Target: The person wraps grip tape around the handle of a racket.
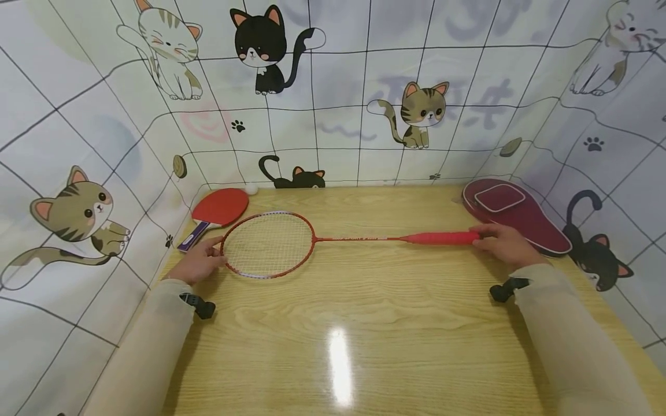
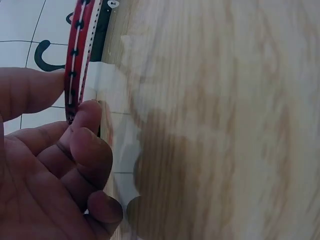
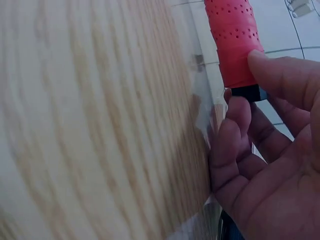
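A red badminton racket (image 1: 364, 238) lies crosswise over the wooden table, its strung head to the left and its red grip (image 1: 442, 238) to the right. My left hand (image 1: 200, 260) pinches the outer rim of the head; in the left wrist view the thumb presses the red frame (image 2: 75, 60) against curled fingers. At the other end my right hand (image 1: 507, 245) pinches the butt of the handle. The right wrist view shows the thumb on the perforated red wrap (image 3: 235, 45), with fingers around the black end cap (image 3: 248, 93).
A red table tennis bat (image 1: 221, 207) lies at the back left, partly behind my left hand, with a white ball (image 1: 251, 189) beside it. The dark red bat case (image 1: 507, 211) sits at the back right. Cat-patterned cloth (image 1: 343, 81) walls the table (image 1: 416, 323) on three sides.
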`<state>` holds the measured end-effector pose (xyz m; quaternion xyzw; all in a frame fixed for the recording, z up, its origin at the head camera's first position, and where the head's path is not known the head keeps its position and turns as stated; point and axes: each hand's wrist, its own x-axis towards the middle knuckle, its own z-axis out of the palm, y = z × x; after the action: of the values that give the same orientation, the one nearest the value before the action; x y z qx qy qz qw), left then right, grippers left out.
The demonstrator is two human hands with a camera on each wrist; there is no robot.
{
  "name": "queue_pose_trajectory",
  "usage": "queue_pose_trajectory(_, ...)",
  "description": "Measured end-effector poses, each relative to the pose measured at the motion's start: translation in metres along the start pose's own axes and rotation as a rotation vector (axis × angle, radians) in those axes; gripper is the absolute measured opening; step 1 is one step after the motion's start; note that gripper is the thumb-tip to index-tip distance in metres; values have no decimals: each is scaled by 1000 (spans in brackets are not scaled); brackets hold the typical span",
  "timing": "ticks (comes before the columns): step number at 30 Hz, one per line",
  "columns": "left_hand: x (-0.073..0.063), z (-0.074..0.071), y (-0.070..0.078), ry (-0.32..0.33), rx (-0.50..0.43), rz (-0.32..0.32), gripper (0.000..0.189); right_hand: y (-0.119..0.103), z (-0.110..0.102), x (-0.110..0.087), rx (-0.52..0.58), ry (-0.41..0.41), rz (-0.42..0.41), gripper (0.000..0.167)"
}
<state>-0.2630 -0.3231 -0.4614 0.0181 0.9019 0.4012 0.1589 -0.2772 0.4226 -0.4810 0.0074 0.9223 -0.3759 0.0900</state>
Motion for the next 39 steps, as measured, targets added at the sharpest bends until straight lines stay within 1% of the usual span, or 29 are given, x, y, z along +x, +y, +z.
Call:
queue_pose_trajectory(1, 0, -1, -2, -5, 13, 2, 78, 1, 1, 2, 12, -9, 0, 58)
queue_pose_trajectory(4, 1, -6, -5, -28, 48, 2, 80, 0, 4, 5, -18, -21, 0, 55)
queue_pose_trajectory(6, 3, -9, -7, -40, 73, -17, 81, 0, 5, 7, -40, -30, -2, 55)
queue_pose_trajectory(8, 4, -11, -7, -59, 88, -29, 83, -1, 5, 7, -81, -29, -8, 55)
queue_pose_trajectory(12, 5, -12, -5, -94, 133, -25, 83, -1, 3, 6, -104, -34, -17, 56)
queue_pose_trajectory(15, 5, -14, -3, -115, 144, -20, 83, -1, 3, 5, -100, -41, -19, 56)
queue_pose_trajectory(19, 5, -14, -3, -138, 134, -59, 86, 0, 5, 4, -96, -48, -35, 55)
queue_pose_trajectory(23, 1, -13, -3, -162, 151, -66, 88, 1, 6, 4, -111, -59, -43, 56)
queue_pose_trajectory(28, -1, -11, -2, -153, 167, -69, 86, 1, 7, 5, -114, -68, -46, 54)
queue_pose_trajectory(32, 1, -10, -2, -150, 175, -74, 84, 1, 7, 5, -86, -79, -35, 55)
queue_pose_trajectory(35, 1, -10, -1, -139, 194, -63, 83, 2, 8, 4, -69, -86, -34, 55)
queue_pose_trajectory(39, 1, -9, -2, -115, 234, -30, 79, 5, 11, 0, -40, -98, -31, 53)
